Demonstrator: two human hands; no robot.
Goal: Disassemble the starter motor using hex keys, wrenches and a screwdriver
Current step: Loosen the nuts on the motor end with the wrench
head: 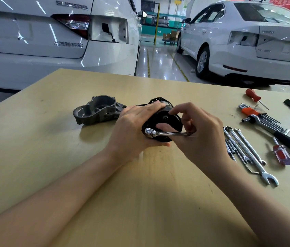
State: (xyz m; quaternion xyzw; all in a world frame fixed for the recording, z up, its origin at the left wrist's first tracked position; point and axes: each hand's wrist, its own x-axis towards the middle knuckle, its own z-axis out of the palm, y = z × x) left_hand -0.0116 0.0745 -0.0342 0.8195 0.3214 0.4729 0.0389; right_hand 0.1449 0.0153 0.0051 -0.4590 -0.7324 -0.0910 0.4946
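The black cylindrical starter motor body (165,118) lies on its side on the wooden table (51,143), its round end cap facing me. My left hand (135,127) grips the body from the left, fingers over the top and thumb beneath. My right hand (199,132) holds a chrome ratchet wrench (163,133); its head sits at the lower left edge of the end cap, and my index finger touches the cap's upper rim. A grey cast aluminium housing (98,111), separated from the motor, lies just to the left.
Tools lie along the table's right side: combination wrenches (247,150), a hex key set in an orange holder (258,114), a red screwdriver (253,96), a translucent red-handled screwdriver (282,154) and a black-handled tool (286,139). Two white cars stand beyond the table.
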